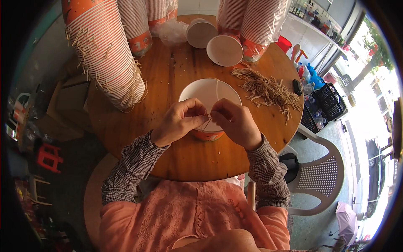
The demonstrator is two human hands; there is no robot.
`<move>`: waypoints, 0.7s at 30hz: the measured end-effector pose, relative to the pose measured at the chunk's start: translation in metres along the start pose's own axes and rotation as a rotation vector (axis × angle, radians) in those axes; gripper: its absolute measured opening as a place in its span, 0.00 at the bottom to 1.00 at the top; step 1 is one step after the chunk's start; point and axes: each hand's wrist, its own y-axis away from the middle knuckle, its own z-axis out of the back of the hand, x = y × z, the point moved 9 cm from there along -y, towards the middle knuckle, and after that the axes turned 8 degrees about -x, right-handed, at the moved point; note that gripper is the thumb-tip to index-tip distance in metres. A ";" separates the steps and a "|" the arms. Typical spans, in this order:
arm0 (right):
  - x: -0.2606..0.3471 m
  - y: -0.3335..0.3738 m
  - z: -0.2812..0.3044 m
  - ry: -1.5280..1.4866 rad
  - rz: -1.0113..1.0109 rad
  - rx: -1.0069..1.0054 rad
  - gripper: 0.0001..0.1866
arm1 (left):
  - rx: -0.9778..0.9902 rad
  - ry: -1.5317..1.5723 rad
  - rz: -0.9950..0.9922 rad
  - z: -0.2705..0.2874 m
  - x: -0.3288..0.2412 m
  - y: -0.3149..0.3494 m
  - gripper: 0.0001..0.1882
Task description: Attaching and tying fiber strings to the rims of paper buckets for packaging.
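Observation:
A paper bucket, white inside and orange outside, stands upright on the round wooden table before me. Over its near rim my left hand and my right hand meet, thumbs and forefingers pinched on a thin pale string. Part of that string runs across the bucket's mouth to the far rim; its ends between my fingers are too small to make out. To the right lies a heap of loose tan strings. At the left a tall leaning stack of paper buckets has strings hanging from its sides.
Two more paper buckets lie tipped behind mine, beside crumpled clear plastic. Plastic-wrapped bucket stacks line the table's far side. A small black object sits at the right edge. A grey plastic chair and black crate stand to the right.

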 end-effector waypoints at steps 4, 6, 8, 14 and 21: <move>0.025 0.004 0.004 0.284 0.225 -0.157 0.04 | 0.035 -0.080 -0.050 -0.006 -0.006 0.002 0.04; 0.025 0.005 0.001 0.349 0.226 -0.175 0.04 | 0.028 -0.053 -0.113 -0.007 -0.010 -0.001 0.03; 0.028 0.008 0.002 0.397 0.294 -0.259 0.04 | 0.008 0.003 -0.065 -0.005 -0.006 -0.003 0.03; 0.045 0.022 -0.006 0.556 0.601 -0.313 0.05 | -0.064 0.081 -0.026 0.003 0.000 -0.006 0.05; 0.043 0.026 -0.003 0.558 0.654 -0.341 0.05 | -0.099 0.075 -0.053 0.005 0.001 -0.005 0.07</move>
